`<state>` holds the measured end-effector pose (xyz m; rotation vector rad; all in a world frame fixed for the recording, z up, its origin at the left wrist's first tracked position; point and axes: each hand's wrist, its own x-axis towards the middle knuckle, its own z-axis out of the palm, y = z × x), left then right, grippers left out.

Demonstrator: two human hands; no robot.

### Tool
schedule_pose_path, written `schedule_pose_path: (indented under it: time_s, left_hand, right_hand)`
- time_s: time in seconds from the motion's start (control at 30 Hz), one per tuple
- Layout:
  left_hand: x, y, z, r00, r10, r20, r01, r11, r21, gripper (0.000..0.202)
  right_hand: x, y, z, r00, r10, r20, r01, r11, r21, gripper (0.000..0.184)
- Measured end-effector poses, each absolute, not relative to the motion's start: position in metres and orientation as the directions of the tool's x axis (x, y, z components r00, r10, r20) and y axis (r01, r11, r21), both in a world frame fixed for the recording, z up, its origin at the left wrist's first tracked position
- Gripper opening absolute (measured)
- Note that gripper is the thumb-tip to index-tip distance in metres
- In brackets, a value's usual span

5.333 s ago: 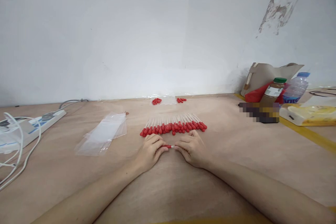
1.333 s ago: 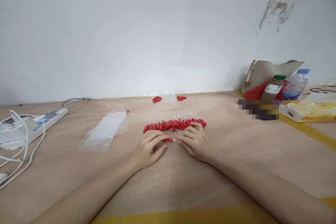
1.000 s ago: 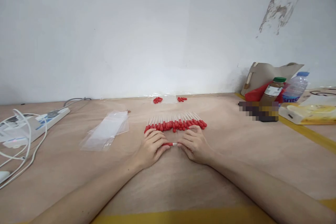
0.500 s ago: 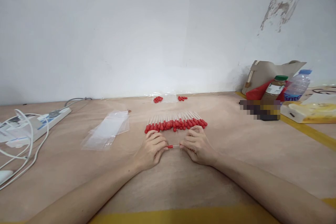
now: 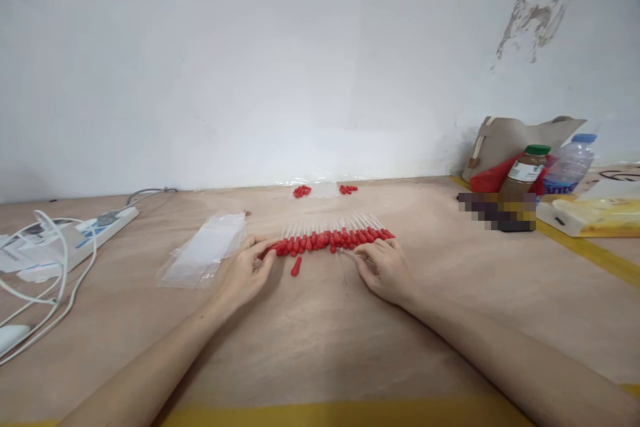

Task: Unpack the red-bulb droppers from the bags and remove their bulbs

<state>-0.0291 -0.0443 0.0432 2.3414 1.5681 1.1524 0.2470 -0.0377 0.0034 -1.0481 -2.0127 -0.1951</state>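
Note:
A row of glass droppers with red rubber bulbs (image 5: 333,238) lies on the brown table (image 5: 320,340) in front of me. My left hand (image 5: 247,270) rests at the row's left end, with thumb and fingers closed round the bulb of the leftmost dropper. One loose red bulb (image 5: 296,267) lies on the table just right of that hand. My right hand (image 5: 384,268) sits below the row's right end, its fingers pinched on a thin clear glass tube (image 5: 343,261) without a bulb.
Clear plastic bags (image 5: 203,253) lie to the left, with a white power strip and cables (image 5: 60,247) beyond them. More red bulbs on plastic (image 5: 323,189) sit by the wall. A bag, a jar (image 5: 523,170), a water bottle (image 5: 567,163) and a tissue pack stand at the right.
The red bulb and the glass tube that both hands held together have come apart. The bulb now lies on the table, and my left hand has moved left to the row's end.

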Motion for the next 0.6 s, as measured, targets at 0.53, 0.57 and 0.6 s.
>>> schedule_pose_path:
  time_s: [0.53, 0.57, 0.6]
  left_hand:
    - [-0.033, -0.031, 0.010, 0.229, 0.944, 0.237, 0.500, -0.323, 0.804, 0.027]
    - [-0.035, -0.030, 0.010, 0.242, 0.946, 0.216, 0.479, -0.310, 0.821, 0.029]
    - [-0.036, -0.029, 0.010, 0.256, 0.946, 0.199, 0.464, -0.301, 0.833, 0.031]
  right_hand:
    - [0.240, -0.043, 0.008, -0.501, 0.582, 0.641, 0.728, 0.683, -0.052, 0.032]
    - [0.240, -0.044, 0.008, -0.510, 0.586, 0.630, 0.724, 0.687, -0.053, 0.035]
    - [0.240, -0.045, 0.009, -0.516, 0.589, 0.622, 0.721, 0.691, -0.056, 0.037]
